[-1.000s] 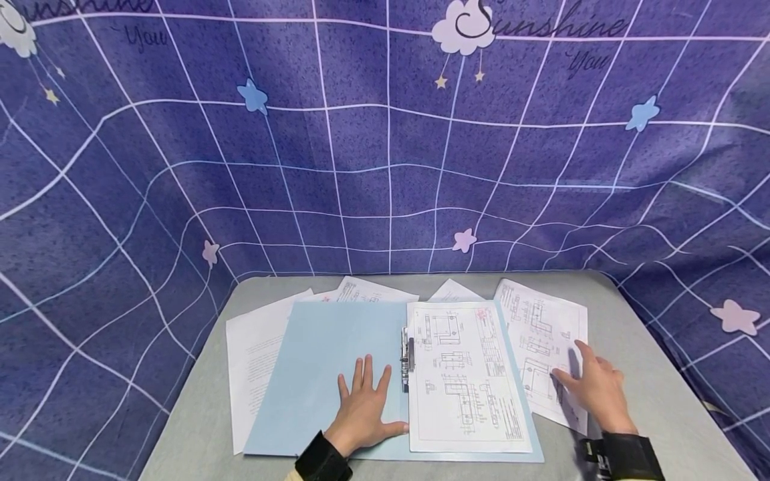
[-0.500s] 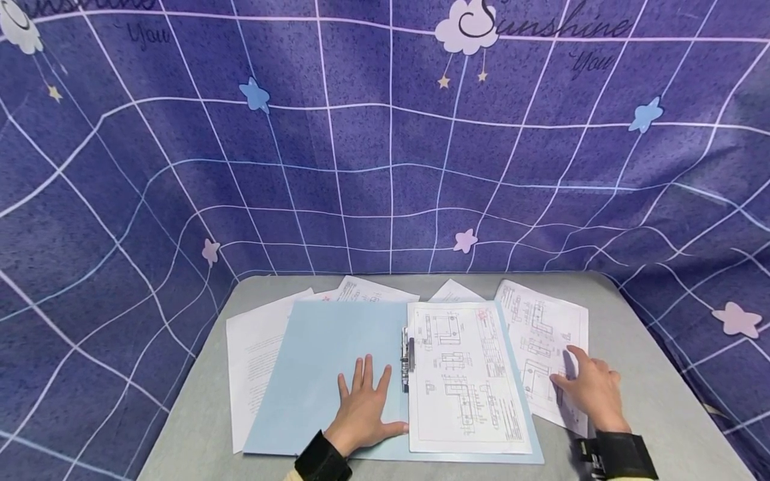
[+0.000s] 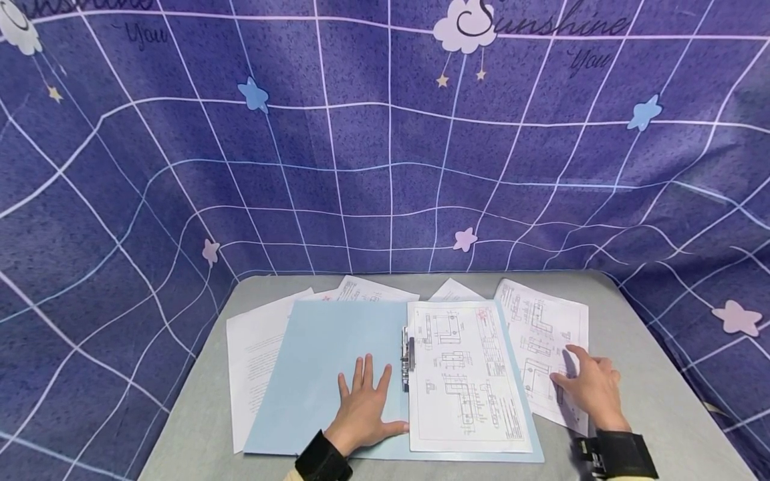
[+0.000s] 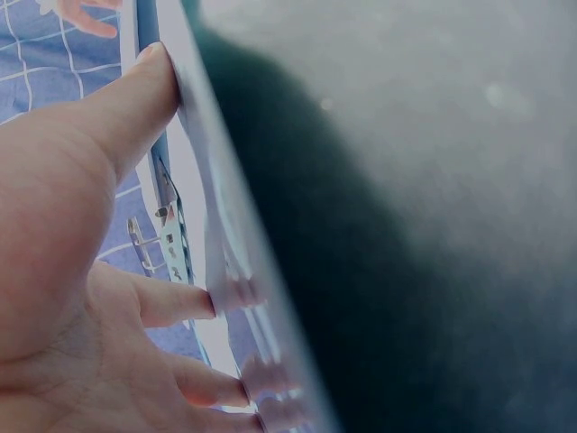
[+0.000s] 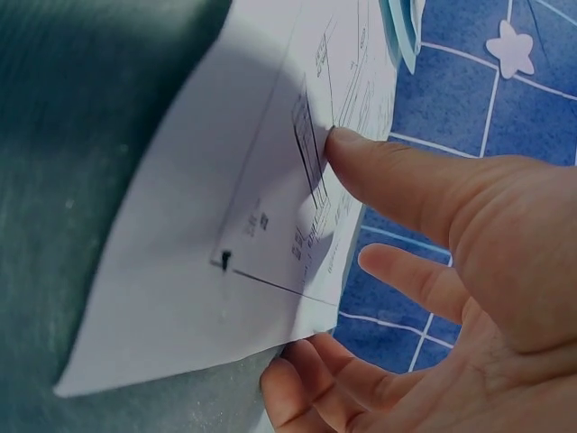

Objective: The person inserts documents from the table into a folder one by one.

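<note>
My left hand (image 3: 363, 411) rests spread on the bare left cover of an open light-blue folder (image 3: 337, 347); its thumb reaches the edge of the clipped sheet. A metal clip (image 3: 406, 361) runs along the folder's middle, also partly seen in the left wrist view as a metal clip (image 4: 171, 230). The top printed drawing sheet (image 3: 463, 401) lies on the right cover. My right hand (image 3: 595, 391) is over a loose drawing sheet (image 3: 544, 321) right of the folder. In the right wrist view its thumb (image 5: 388, 171) touches that sheet's printed face, while several fingers bend near the sheet's edge.
Under the folder's left side a text page (image 3: 252, 361) sticks out. More papers (image 3: 373, 289) and a white corner (image 3: 454, 291) show behind it. The grey table (image 3: 668, 401) ends at a purple curtain (image 3: 385, 167) with stars and lines.
Between one second and half a second ago, my right hand shifted slightly left over the loose sheet; since then it has stayed still. The left hand and folder have not moved.
</note>
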Tool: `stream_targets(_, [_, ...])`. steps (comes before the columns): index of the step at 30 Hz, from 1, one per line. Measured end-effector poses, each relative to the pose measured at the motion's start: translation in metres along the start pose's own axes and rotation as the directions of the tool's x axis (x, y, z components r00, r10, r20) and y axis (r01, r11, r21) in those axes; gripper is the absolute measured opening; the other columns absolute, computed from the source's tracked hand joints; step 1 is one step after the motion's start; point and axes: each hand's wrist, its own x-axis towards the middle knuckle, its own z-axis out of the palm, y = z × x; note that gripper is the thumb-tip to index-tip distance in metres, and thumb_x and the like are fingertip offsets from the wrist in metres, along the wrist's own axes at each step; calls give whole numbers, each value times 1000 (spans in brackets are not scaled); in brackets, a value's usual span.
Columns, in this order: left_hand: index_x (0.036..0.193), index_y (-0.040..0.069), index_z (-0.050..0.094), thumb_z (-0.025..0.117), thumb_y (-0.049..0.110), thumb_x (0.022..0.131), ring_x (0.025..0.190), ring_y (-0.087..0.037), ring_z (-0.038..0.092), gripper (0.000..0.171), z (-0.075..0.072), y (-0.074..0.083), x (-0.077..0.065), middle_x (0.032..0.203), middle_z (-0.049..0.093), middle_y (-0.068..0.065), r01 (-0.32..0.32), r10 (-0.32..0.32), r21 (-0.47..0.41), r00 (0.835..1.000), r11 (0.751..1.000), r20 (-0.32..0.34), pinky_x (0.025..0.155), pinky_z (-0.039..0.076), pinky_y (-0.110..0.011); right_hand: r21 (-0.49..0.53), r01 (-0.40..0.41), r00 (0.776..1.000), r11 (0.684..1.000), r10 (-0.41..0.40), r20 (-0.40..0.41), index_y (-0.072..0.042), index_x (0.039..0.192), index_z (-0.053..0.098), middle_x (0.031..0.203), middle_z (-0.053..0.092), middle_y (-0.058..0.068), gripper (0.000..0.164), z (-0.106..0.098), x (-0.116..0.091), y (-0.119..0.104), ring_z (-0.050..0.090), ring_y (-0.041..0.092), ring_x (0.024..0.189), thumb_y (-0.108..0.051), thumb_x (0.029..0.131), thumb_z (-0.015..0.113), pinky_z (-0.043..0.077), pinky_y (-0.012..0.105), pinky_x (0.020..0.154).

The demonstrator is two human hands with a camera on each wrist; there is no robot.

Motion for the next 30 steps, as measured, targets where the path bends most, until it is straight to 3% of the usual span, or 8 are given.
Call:
stream_targets(7, [155, 3, 43, 79, 70, 75, 151, -55, 12, 110, 0, 0, 0, 163, 18, -36, 0, 0, 3, 1000, 1000, -3, 107, 11, -84, 28, 30, 999, 999, -29, -46, 8, 132, 52, 119, 47, 45, 57, -1, -1, 4, 39, 58, 112, -10, 84, 79, 40, 67, 87])
stream_targets(12, [155, 3, 43, 79, 70, 75, 151, -56, 12, 110, -1, 2, -1, 163, 18, -36, 2, -2, 0, 1000, 1000, 0, 107, 10, -84, 52, 12, 997, 999, -8, -78, 10, 128, 54, 116, 54, 43, 45, 1, 0, 6, 43, 55, 110, 1, 87, 71, 44, 65, 83])
stream_targets(21, [154, 2, 44, 80, 69, 75, 150, -56, 13, 110, -1, 1, 0, 162, 19, -36, -2, 2, 3, 1000, 1000, -6, 107, 11, -84, 87, -20, 991, 996, 31, -127, 9, 129, 51, 105, 61, 40, 45, -1, 1, 8, 61, 48, 85, 3, 88, 69, 49, 53, 66])
stream_targets(30, [154, 2, 45, 79, 70, 75, 151, -56, 12, 110, 2, -1, 0, 162, 19, -37, -5, 5, 11, 1000, 1000, -7, 106, 11, -84, 76, -53, 994, 996, 60, -90, 10, 127, 53, 102, 62, 38, 42, -3, -1, 8, 61, 46, 81, 0, 90, 70, 48, 47, 61])
